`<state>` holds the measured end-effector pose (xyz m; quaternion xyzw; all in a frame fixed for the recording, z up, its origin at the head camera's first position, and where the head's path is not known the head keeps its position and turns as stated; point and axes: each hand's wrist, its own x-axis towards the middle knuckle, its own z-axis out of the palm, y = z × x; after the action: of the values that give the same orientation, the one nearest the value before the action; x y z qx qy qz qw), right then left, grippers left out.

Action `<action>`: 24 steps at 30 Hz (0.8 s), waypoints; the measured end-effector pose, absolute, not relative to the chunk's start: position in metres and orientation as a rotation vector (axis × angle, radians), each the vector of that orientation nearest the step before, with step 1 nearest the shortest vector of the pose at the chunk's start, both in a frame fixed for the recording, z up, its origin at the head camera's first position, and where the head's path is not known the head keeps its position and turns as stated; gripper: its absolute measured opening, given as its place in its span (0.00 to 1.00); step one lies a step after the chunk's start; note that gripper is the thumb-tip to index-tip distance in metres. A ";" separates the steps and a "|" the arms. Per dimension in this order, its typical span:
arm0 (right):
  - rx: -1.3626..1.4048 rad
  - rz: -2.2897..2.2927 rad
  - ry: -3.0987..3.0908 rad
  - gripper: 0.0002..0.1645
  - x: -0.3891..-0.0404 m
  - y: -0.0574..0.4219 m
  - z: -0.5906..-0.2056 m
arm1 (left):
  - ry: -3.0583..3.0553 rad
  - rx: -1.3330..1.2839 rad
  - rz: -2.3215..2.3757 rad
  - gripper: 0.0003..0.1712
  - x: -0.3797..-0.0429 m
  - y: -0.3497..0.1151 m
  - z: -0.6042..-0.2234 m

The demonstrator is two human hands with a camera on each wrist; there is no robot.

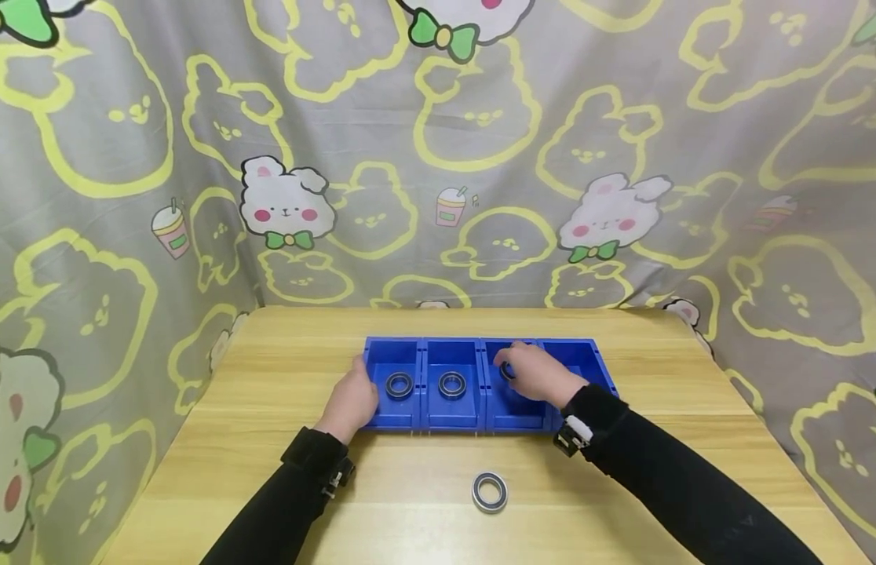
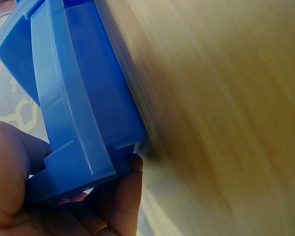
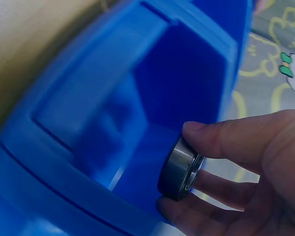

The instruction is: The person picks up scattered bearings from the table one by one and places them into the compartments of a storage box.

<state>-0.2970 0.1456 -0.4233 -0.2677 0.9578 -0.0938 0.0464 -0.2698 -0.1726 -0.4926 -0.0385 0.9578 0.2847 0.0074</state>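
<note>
A row of several joined blue bins [image 1: 450, 424] sits on the table. Two ball bearings lie in it: one bearing [image 1: 399, 385] in the leftmost bin and another bearing [image 1: 452, 384] in the bin beside it. My right hand [image 1: 540, 373] reaches over the third bin from the left. It pinches a bearing [image 3: 178, 169] between thumb and fingers, tilted on edge inside that bin's opening. At the row's left end, my left hand [image 1: 351, 402] grips the end wall [image 2: 78, 172], thumb on one side and fingers on the other.
One more bearing [image 1: 490, 492] lies flat on the wooden table [image 1: 410, 518] in front of the bins. A patterned curtain [image 1: 381, 196] hangs behind the table and along both sides.
</note>
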 end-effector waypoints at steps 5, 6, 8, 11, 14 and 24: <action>-0.810 -0.269 2.916 0.16 -0.299 0.140 -0.440 | 2.986 -0.137 0.905 0.35 -0.270 -0.173 -0.494; -0.815 -0.262 2.921 0.16 -0.300 0.139 -0.443 | 2.986 -0.136 0.905 0.35 -0.270 -0.173 -0.494; -0.818 -0.250 2.931 0.15 -0.300 0.138 -0.447 | 2.983 -0.142 0.907 0.36 -0.270 -0.173 -0.494; -0.811 -0.242 2.933 0.13 -0.302 0.137 -0.452 | 2.977 -0.150 0.919 0.36 -0.270 -0.172 -0.494; -0.797 -0.238 2.925 0.11 -0.304 0.135 -0.457 | 2.970 -0.157 0.920 0.35 -0.269 -0.172 -0.494; -0.714 -0.248 2.934 0.07 -0.306 0.130 -0.460 | 2.991 -0.133 0.901 0.34 -0.270 -0.171 -0.495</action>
<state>-0.3060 0.1297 -0.4601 -0.2353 0.9669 -0.0818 0.0557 -0.2701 -0.1714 -0.4952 -0.0426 0.9566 0.2882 0.0077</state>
